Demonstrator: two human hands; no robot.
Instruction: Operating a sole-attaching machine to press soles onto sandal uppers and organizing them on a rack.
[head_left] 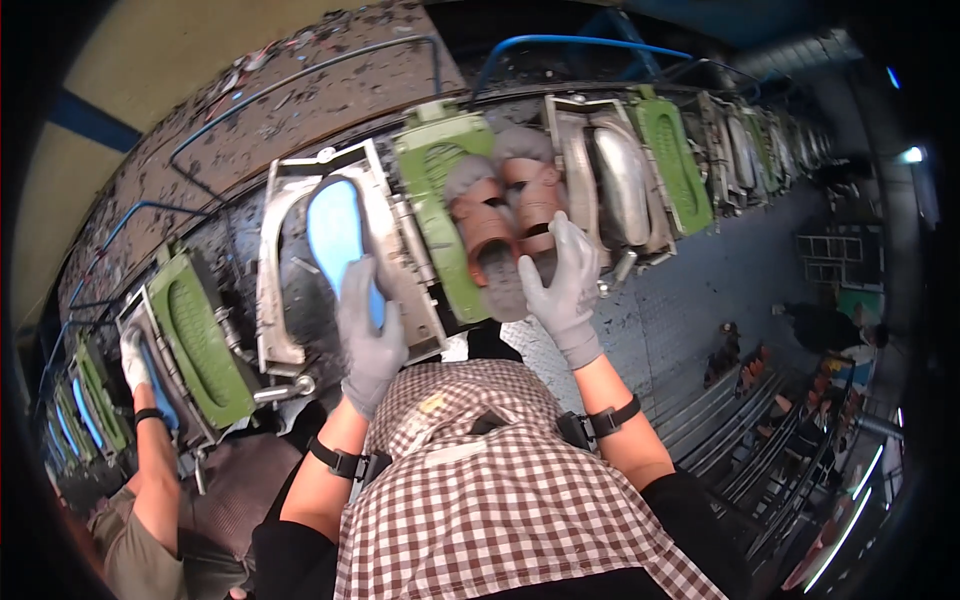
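My left hand (370,335), in a grey glove, lies with its fingers stretched along the lower end of a blue foot-shaped sole (335,225). That sole sits within an opened metal mould (275,270). My right hand (565,290), gloved the same way, has thumb and fingers around the near end of a brown sandal (538,200) with a grey toe. A matching brown sandal (483,225) lies close beside it on the left. Both sandals are over a green mould lid (415,160), their toes pointing away from me.
Another metal mould (580,190) with a shiny foot-shaped form stands on the right, beside a green lid (675,160). More moulds curve away on both sides. At left, a co-worker's gloved hand (133,360) touches another mould. Blue rails (590,42) run behind; metal racks (720,420) stand lower right.
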